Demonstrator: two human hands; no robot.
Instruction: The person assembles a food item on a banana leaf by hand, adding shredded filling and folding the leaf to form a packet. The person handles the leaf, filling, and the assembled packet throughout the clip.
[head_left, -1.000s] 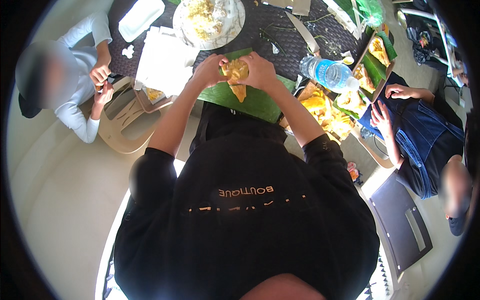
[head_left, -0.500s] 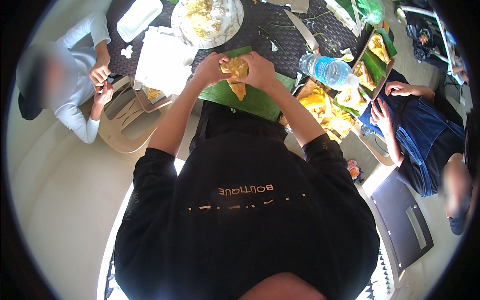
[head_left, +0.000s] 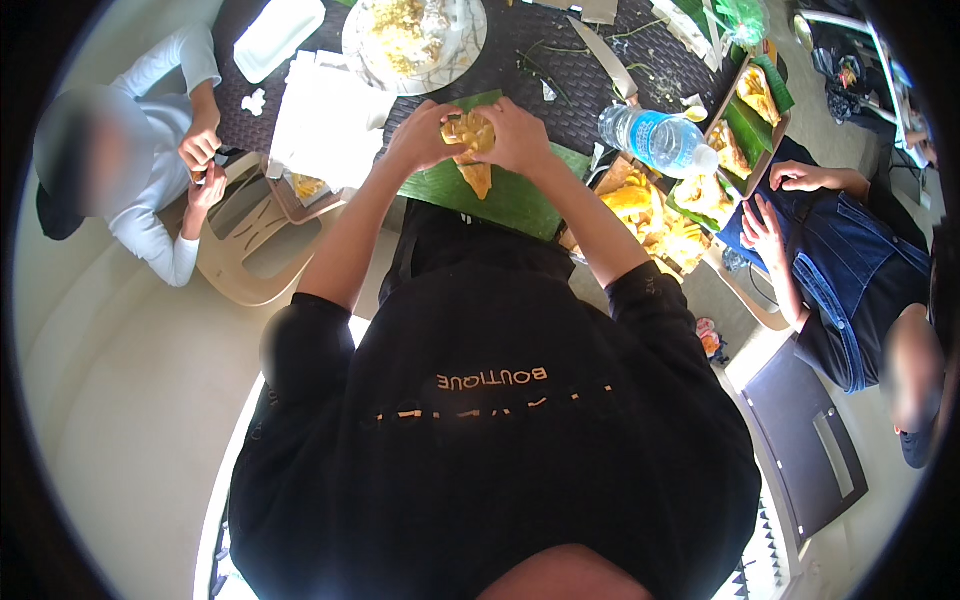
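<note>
My left hand (head_left: 421, 138) and my right hand (head_left: 515, 138) are closed round the two sides of a golden-yellow piece of food (head_left: 474, 178). Its upper part is broad and bumpy, and its lower end narrows to a point toward me. I cannot make out its exact kind. My fingers curl over its upper edge and hide part of its sides. Under it a flat green leaf (head_left: 522, 214) lies along the table's near edge, reaching out to both sides of my hands.
Left lie white sheets (head_left: 325, 125) and a white tray (head_left: 279, 40). A marbled plate (head_left: 470, 55) of crumbly yellow food stands beyond my hands. A knife (head_left: 606, 58), water bottle (head_left: 655, 142) and boxes of yellow pieces (head_left: 645, 215) are right. Co-workers sit on both sides.
Both hands have shifted very slightly away from me and keep their hold on the yellow piece. The rest of the table looks the same.
</note>
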